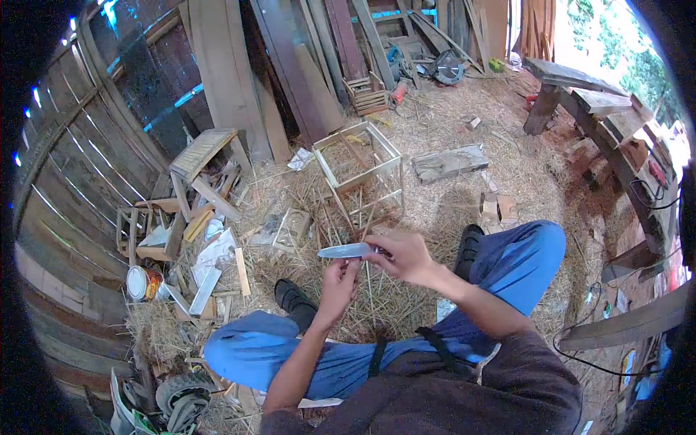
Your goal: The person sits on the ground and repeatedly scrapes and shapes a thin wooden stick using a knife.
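Observation:
My right hand (402, 257) is wrapped round the handle of a knife (345, 251), and its pale, broad blade points left. My left hand (339, 285) is just below the blade, thumb and fingers pinched together near its edge. Whatever lies between those fingers is too small to make out. Beyond both hands stands a light wooden frame (360, 176) with thin sticks around and inside it. Straw-like shavings (377, 308) cover the floor under my hands, between my knees.
A small wooden stool (204, 154) and a paint can (143, 283) are at the left. Tall boards (217, 72) lean on the back wall near a circular saw (446, 69). A rough workbench (616, 130) runs along the right, with a black cable (573, 355) below. A plank (451, 162) lies ahead.

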The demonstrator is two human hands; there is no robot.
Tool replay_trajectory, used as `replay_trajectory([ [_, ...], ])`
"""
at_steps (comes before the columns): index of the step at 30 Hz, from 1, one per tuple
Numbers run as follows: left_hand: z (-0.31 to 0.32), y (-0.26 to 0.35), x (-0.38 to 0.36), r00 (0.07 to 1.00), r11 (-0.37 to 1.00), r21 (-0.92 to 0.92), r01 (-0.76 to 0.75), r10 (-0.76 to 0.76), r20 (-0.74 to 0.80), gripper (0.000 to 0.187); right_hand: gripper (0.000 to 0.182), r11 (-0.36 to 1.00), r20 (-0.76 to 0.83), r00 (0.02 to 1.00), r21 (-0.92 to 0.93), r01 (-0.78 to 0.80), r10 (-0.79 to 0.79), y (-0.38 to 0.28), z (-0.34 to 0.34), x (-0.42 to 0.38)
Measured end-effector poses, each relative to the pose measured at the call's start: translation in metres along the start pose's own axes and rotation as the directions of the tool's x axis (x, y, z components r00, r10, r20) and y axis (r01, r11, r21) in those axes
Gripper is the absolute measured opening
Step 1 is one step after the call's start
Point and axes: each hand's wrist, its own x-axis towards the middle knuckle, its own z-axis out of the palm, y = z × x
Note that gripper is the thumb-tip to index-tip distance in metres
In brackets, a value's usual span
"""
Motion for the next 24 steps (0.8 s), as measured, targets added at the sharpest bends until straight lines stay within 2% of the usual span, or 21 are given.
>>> replay_trajectory([
  [2, 0.002, 0.015, -0.006, 0.996, 0.993, -0.088, 0.077, -0.072, 0.051, 0.021, 0.030, 0.994, -0.132, 0.986, 0.011, 0.106, -0.104, 0.012, -0.002, 0.007],
  [3, 0.003, 0.021, -0.010, 0.995, 0.995, -0.062, 0.073, -0.068, 0.073, 0.021, 0.028, 0.998, -0.100, 0.994, 0.041, -0.038, 0.042, 0.013, -0.010, 0.006],
  [6, 0.008, 0.010, -0.008, 0.998, 0.994, 0.078, -0.070, 0.070, 0.003, 0.019, 0.028, 0.999, -0.161, 0.986, -0.001, -0.036, 0.035, 0.010, -0.021, 0.012],
  [9, 0.011, 0.004, -0.003, 0.998, 0.999, 0.027, -0.021, 0.023, -0.052, 0.018, 0.029, 0.994, -0.002, 0.994, 0.002, 0.111, -0.111, -0.007, -0.009, -0.002],
  [10, 0.011, 0.004, -0.006, 0.996, 1.000, -0.014, 0.019, -0.020, -0.091, 0.016, 0.029, 0.989, -0.020, 0.989, 0.000, 0.145, -0.145, -0.004, -0.005, -0.002],
  [13, -0.001, -0.001, -0.007, 0.999, 0.999, -0.040, 0.036, -0.037, -0.011, 0.017, 0.030, 0.979, -0.073, 0.976, 0.014, 0.205, -0.204, 0.010, 0.001, 0.001],
  [16, 0.005, 0.006, -0.009, 1.000, 0.999, -0.028, -0.021, 0.022, 0.011, 0.018, 0.029, 0.994, -0.016, 0.994, 0.014, -0.111, 0.111, 0.018, -0.022, 0.011],
  [18, 0.004, -0.001, -0.016, 0.998, 0.998, 0.050, -0.038, 0.035, 0.057, 0.019, 0.028, 0.973, -0.120, 0.966, -0.015, -0.232, 0.228, 0.039, -0.041, 0.022],
  [19, 0.007, 0.002, -0.015, 0.999, 0.999, 0.035, 0.009, -0.011, 0.047, 0.020, 0.027, 0.957, -0.179, 0.943, -0.025, -0.289, 0.280, 0.045, -0.046, 0.026],
  [22, 0.010, 0.001, -0.002, 0.995, 0.995, 0.039, -0.095, 0.096, -0.025, 0.020, 0.023, 0.990, -0.136, 0.986, -0.084, -0.111, 0.099, 0.025, -0.019, 0.009],
  [23, 0.010, 0.000, 0.000, 0.991, 0.992, 0.067, -0.107, 0.112, -0.080, 0.020, 0.025, 0.999, -0.086, 0.995, -0.002, 0.045, -0.045, 0.007, -0.013, 0.006],
  [24, 0.007, -0.001, -0.003, 0.994, 0.993, 0.077, -0.093, 0.098, -0.056, 0.021, 0.025, 0.996, -0.062, 0.996, -0.064, 0.063, -0.067, 0.012, -0.009, 0.006],
])
